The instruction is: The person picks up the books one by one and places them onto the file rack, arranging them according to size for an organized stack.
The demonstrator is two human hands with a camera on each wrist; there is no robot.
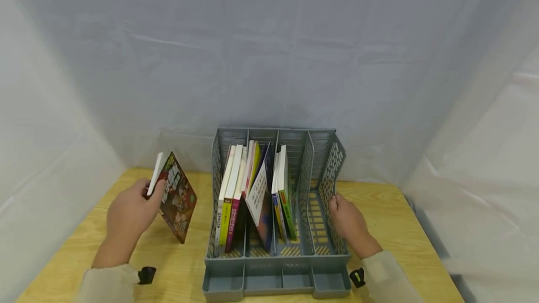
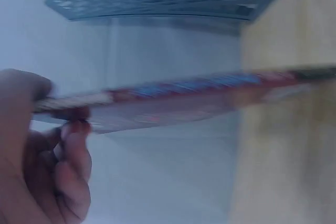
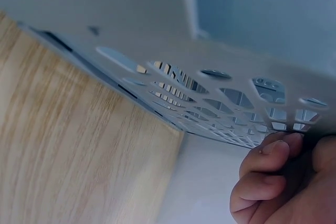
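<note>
My left hand (image 1: 132, 207) pinches a thin book (image 1: 178, 198) with a brown illustrated cover, held upright above the table on the left. In the left wrist view the blurred book (image 2: 194, 85) lies edge-on between thumb and fingers. A grey file organizer (image 1: 278, 261) with several slots stands in the middle. My right hand (image 1: 351, 223) grips the front edge of its perforated right side wall (image 3: 226, 95). Several books (image 1: 231, 191) stand in the left slot, and a leaning book (image 1: 258, 198) is among those in the second. A green-edged book (image 1: 286, 200) stands in the third.
The wooden table (image 1: 391, 228) stretches out on both sides of the organizer. Along the organizer's front runs a low tray (image 1: 261, 284) divided into small compartments. White sheeting (image 1: 269, 60) hangs behind and at both sides. The rightmost slot (image 1: 317, 219) shows its slatted floor.
</note>
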